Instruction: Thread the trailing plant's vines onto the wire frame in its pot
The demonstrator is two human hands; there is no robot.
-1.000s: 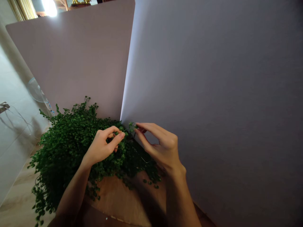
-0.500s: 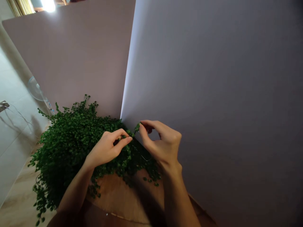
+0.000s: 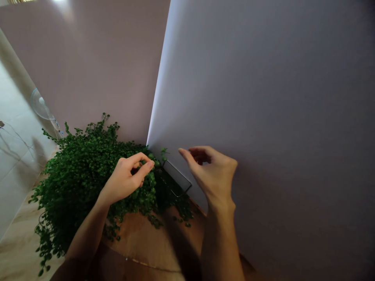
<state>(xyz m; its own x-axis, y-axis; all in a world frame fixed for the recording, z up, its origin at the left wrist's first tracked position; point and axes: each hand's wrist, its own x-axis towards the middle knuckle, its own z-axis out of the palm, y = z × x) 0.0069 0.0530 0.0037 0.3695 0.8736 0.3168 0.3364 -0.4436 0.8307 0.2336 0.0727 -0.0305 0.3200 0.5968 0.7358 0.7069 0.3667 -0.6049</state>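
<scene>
Since half a second before, the right hand (image 3: 216, 173) had drawn off the sprig (image 3: 164, 153) and the left hand (image 3: 124, 179) had shifted left. From my remote post I saw the right fingers loosely curled, released; the left fingertips met at the plant (image 3: 84, 168), though I couldn't tell whether they gripped a strand. The plant sprawled over the wooden counter (image 3: 140, 230) and past its left edge, beside a wire frame (image 3: 178, 174). Behind, a mauve panel (image 3: 102, 66) met a grey panel (image 3: 263, 97). Farther left showed a fan (image 3: 41, 103), a tiled wall (image 3: 11, 160) and the pale floor (image 3: 17, 230).
</scene>
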